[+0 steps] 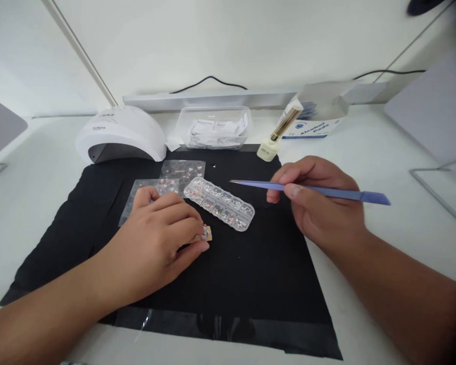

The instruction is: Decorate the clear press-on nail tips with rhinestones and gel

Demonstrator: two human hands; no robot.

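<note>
My right hand (319, 195) is closed around purple tweezers (334, 192), whose thin metal tips point left above the black mat. My left hand (159, 238) rests low over the mat, thumb and fingers pinched on a small tan piece (209, 234). Something whitish and shiny with reddish specks sits on that piece, mostly hidden by my fingers. Just beyond lies a clear compartment case (219, 204) filled with tiny gems, slanting across the mat. Two clear sheets of small decorations (182, 172) lie behind my left hand, partly overlapping.
A white nail lamp (120, 133) stands at the back left. Along the back are a clear plastic tub (215, 129) of paper packets and an open alcohol pads box (315, 121). A cream polish bottle with a gold cap (269, 148) stands on the black mat's (251, 284) back right corner.
</note>
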